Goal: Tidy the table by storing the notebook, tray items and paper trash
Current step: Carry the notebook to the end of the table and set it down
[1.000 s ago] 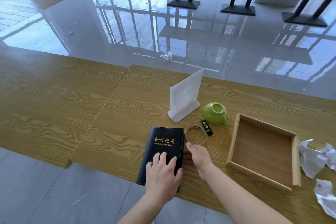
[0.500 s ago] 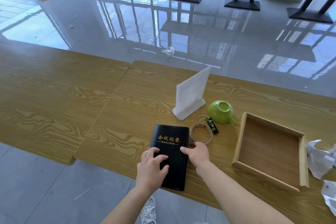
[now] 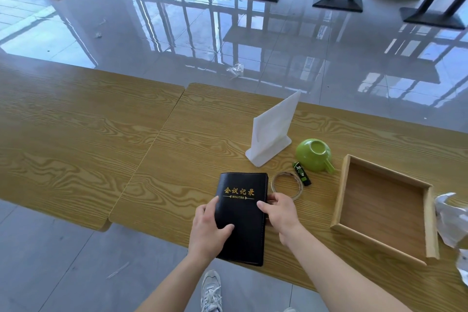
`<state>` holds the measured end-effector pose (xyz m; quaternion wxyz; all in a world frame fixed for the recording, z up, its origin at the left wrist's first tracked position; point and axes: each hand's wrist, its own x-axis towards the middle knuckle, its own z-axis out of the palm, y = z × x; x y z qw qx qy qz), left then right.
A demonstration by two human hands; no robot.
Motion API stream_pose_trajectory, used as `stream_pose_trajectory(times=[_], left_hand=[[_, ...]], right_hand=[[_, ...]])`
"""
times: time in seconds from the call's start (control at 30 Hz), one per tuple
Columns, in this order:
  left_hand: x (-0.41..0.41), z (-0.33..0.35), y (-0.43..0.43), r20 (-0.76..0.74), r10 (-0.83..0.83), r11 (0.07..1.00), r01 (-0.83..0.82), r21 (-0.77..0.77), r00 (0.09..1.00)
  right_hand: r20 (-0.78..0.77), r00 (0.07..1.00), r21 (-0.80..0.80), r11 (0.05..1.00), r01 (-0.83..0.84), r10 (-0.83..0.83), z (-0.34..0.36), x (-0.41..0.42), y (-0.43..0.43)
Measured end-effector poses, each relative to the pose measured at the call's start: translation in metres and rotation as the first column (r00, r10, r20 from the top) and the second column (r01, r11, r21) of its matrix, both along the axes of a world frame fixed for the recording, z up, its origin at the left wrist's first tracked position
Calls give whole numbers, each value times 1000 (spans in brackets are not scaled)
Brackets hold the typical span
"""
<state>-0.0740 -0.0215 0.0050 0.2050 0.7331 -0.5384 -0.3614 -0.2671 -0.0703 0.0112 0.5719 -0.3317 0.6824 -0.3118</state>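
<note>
A black, smooth-covered notebook with gold lettering lies at 6 o'clock on the wood-grain table, its near end over the table edge; the left hand clasps its left edge and the right hand pinches its right edge. At 3 o'clock sits a square, shallow wooden tray, with crumpled white paper just beyond it. Between notebook and tray lie a clear tape ring, a small black-green lighter, an upturned glossy green cup and a white plastic stand, while at 12 o'clock stretches glossy grey tiled floor.
</note>
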Motion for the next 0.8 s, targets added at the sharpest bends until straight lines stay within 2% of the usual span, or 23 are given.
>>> stream_pose_trajectory(times=[0.13, 0.23, 0.37, 0.43, 0.53, 0.63, 0.8], left_hand=[[2, 5, -9, -144, 98, 994, -90, 64, 985], [-2, 10, -14, -351, 203, 974, -152, 168, 914], [-16, 17, -19, -467, 232, 969, -163, 184, 853], [-28, 20, -21, -496, 210, 976, -153, 154, 842], [-49, 25, -20, -526, 171, 985, -129, 116, 834], [-68, 30, -20, -520, 130, 991, -101, 85, 844], [-105, 45, -20, -465, -11, 1000, 5, -13, 885]], right_hand=[[26, 1000, -25, 1000, 5, -5, 13, -8, -3], [53, 998, -49, 998, 28, -25, 23, -18, -4], [19, 998, -73, 995, 62, -61, 33, -33, -1], [-43, 997, -108, 993, 55, -60, 37, -42, 1], [-235, 972, -156, 987, -36, -1, 46, -58, 4], [-426, 904, -191, 974, -126, 34, 57, -77, 11], [-593, 805, -223, 955, -196, 27, 70, -118, 26]])
